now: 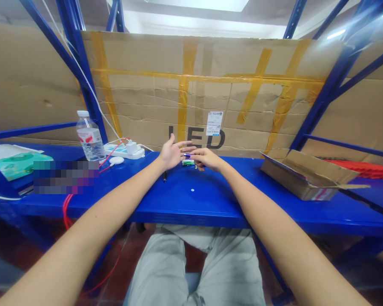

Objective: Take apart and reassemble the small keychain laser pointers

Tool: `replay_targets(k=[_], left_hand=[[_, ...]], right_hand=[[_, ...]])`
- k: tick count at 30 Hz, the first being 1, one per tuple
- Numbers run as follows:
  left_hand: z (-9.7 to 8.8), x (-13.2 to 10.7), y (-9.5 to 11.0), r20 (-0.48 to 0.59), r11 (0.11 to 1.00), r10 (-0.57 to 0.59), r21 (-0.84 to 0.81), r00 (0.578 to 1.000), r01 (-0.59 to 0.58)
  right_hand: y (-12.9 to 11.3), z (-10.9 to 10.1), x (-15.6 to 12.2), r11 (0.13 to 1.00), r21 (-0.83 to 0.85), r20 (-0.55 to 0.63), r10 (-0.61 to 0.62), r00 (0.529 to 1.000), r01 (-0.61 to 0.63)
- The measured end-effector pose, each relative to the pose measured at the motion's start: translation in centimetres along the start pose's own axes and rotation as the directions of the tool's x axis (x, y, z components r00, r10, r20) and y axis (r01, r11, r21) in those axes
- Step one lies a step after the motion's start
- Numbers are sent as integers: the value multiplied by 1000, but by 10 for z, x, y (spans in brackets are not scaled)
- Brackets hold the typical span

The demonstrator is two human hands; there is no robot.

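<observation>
My left hand [171, 154] is held over the blue table with its palm up and its fingers spread, reaching toward the right hand. My right hand [208, 159] is closed, its fingers pinching one end of a slim purple rod [187, 155] whose other end lies near the left fingertips. Just below the hands are several small shiny cylinders [188, 162], some green and silver, partly hidden by the right fingers; their kind is too small to tell. A short black stick [165, 177] lies under the left wrist.
The blue table [191, 206] has a water bottle [90, 137] and a white power strip [125, 150] at left, with red cables [67, 208]. An open cardboard box [301, 178] stands at right, beside red material [367, 169]. A large cardboard sheet [147, 102] rises behind.
</observation>
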State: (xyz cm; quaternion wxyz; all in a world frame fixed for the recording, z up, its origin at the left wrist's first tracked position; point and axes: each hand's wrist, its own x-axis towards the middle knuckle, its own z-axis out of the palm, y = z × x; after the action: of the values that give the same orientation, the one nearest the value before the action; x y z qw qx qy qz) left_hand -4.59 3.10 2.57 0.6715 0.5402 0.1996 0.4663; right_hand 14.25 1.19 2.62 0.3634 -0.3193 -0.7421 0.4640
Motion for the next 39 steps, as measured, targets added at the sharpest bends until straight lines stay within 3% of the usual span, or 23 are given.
replay_targets(k=[8, 26, 31, 34, 36, 39], left_hand=[[-1, 1, 1, -9, 1000, 4, 12, 1000, -4], [2, -1, 3, -21, 1000, -5, 13, 1000, 5], [-2, 5, -2, -31, 983, 49, 177, 998, -42], [-7, 10, -11, -89, 863, 181, 493, 980, -115], [-9, 12, -16, -49, 731, 251, 665, 967, -156], [-10, 11, -20, 23, 604, 273, 774, 962, -190]], right_hand=[[-2, 1, 2, 992, -123, -178, -48, 983, 26], [-5, -2, 0, 959, -283, -131, -11, 991, -27], [-4, -3, 0, 945, -324, -154, -6, 988, -44], [-1, -6, 2, 936, -344, -236, -10, 972, -74], [2, -8, 3, 924, -374, -281, -35, 959, -76], [10, -11, 4, 906, -420, -259, -67, 964, -50]])
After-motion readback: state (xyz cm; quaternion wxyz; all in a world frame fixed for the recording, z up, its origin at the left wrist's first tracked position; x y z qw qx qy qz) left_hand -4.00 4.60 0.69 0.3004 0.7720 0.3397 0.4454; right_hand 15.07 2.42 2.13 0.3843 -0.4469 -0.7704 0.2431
